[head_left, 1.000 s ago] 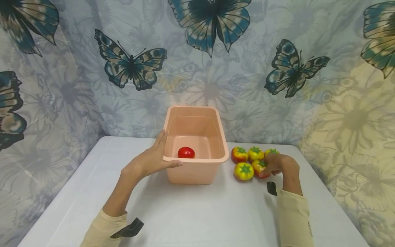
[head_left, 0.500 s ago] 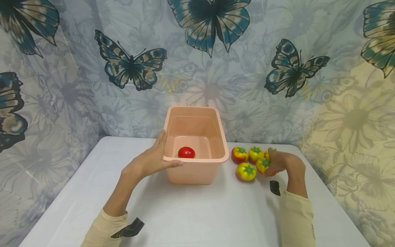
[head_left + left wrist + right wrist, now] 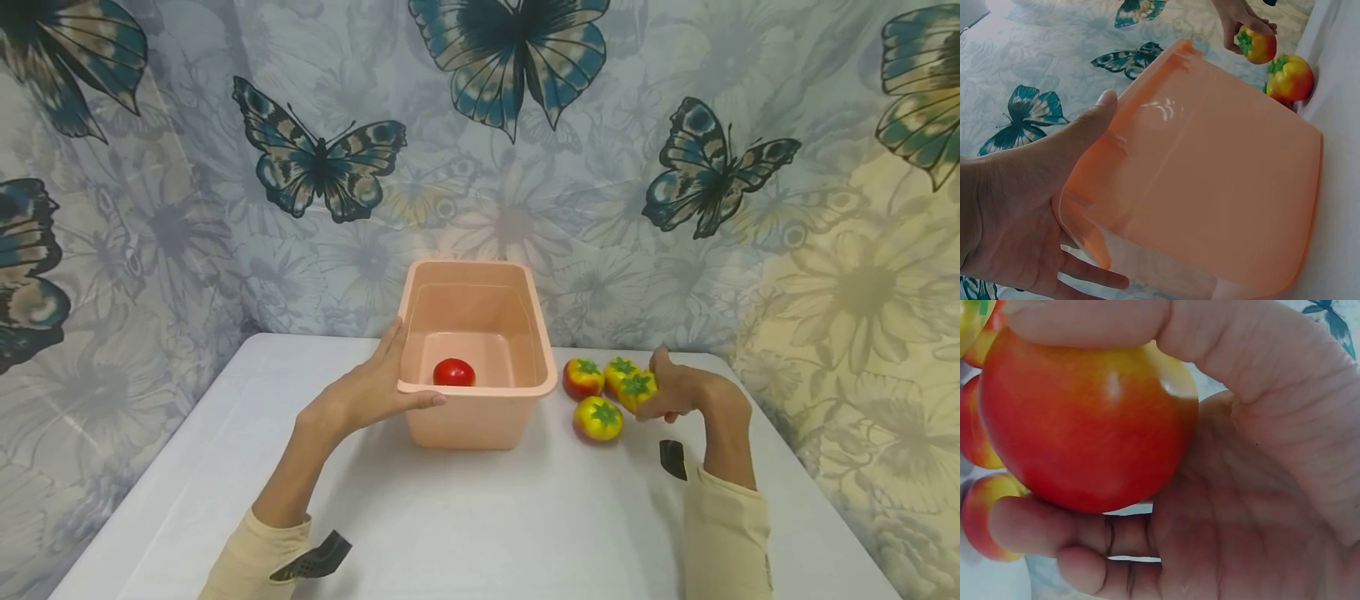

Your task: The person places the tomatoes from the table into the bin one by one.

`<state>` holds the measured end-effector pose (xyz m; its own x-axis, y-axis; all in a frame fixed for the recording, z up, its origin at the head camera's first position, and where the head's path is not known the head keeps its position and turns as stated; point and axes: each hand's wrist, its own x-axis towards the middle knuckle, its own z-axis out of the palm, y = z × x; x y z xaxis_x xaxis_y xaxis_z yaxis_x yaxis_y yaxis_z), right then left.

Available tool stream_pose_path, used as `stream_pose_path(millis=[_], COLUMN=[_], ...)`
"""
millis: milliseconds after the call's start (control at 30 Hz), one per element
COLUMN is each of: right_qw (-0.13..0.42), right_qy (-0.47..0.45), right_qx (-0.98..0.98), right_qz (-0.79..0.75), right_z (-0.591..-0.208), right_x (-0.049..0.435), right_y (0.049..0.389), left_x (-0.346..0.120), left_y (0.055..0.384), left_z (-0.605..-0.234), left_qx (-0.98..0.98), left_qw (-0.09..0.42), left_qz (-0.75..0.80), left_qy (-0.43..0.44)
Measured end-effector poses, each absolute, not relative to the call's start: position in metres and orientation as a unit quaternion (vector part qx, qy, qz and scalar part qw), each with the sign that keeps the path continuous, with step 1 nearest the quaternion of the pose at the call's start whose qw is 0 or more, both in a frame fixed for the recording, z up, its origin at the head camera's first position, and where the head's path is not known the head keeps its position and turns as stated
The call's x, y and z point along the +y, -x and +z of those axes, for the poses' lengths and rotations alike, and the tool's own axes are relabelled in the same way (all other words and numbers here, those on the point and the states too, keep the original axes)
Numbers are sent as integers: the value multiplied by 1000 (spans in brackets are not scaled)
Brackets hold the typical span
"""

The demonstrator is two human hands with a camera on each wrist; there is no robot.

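My right hand (image 3: 681,392) pinches a red-and-yellow tomato (image 3: 637,390) with a green star-shaped top. In the right wrist view, the thumb lies over this tomato (image 3: 1091,425) with fingers beneath it. The left wrist view shows it raised off the table. Beside it are other tomatoes: one at the left (image 3: 582,378), one behind (image 3: 619,372) and one in front (image 3: 597,418). My left hand (image 3: 367,392) rests against the near left corner of a peach plastic bin (image 3: 468,421), thumb and fingers extended along its outer walls. Inside the bin lies a red tomato (image 3: 453,372).
A white-covered table (image 3: 465,525) carries everything. Behind it hangs a butterfly-printed cloth (image 3: 517,200), which also closes in both sides. The bin's right wall stands close to the tomato group.
My right hand has closed on a tomato and lifted it slightly, shifting a little right. The front tomato has moved slightly right. My left hand and the bin have stayed put.
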<state>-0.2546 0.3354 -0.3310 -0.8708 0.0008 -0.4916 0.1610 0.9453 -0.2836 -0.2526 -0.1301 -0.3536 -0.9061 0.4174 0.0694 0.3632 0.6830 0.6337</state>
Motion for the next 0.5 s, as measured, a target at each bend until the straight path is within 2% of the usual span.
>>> stream_pose_path(millis=[233,500], right_qw=[235,174], right_qy=[30,73], right_qx=[958,954], right_qz=[-161,-231], right_z=[-329,-324], right_x=[333,322], right_y=[249,250], left_x=[-130,-129], left_y=[252,252], left_z=[-356,-354], left_qx=[916,919], left_qw=[46,42], left_qz=[340,332], left_qy=[-208,-209])
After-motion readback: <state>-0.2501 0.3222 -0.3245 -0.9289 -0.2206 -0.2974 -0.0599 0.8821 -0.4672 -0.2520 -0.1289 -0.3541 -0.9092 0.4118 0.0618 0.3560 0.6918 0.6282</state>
